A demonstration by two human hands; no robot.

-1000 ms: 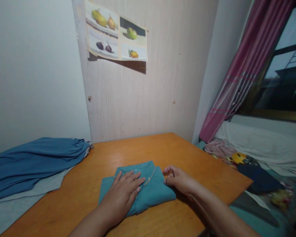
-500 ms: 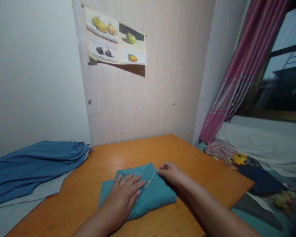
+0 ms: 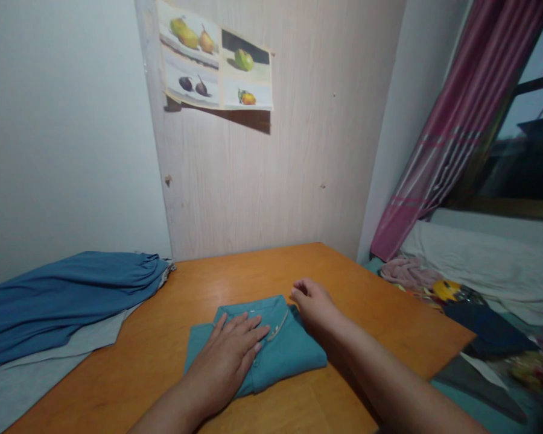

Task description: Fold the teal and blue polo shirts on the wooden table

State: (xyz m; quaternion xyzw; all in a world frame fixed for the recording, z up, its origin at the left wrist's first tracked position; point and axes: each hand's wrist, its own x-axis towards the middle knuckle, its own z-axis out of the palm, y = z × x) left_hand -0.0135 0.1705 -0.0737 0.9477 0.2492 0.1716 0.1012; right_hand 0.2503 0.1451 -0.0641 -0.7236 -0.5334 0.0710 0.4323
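Note:
A teal buttoned shirt (image 3: 286,360) lies folded on the orange wooden table, its collar at the far side and a button showing on the front. My left hand (image 3: 233,355) rests flat on it, fingers spread over the area below the collar. Just beyond the shirt's right shoulder, my right hand (image 3: 314,304) is raised slightly with its fingers curled in toward the thumb. Nothing shows in those fingers, and they look apart from the fabric. Part of the shirt's left half is hidden under my left hand and wrist.
On the table's left side lies a blue garment (image 3: 72,301) over pale grey cloth (image 3: 95,337). The orange table (image 3: 248,274) meets a wall with a fruit print (image 3: 221,66). Right of it, assorted items and a white cover (image 3: 489,265) sit below a pink curtain (image 3: 443,138).
My right hand has come off the shirt's right shoulder and moved a little up and away. My left hand stays flat on the shirt. The camera view has shifted slightly.

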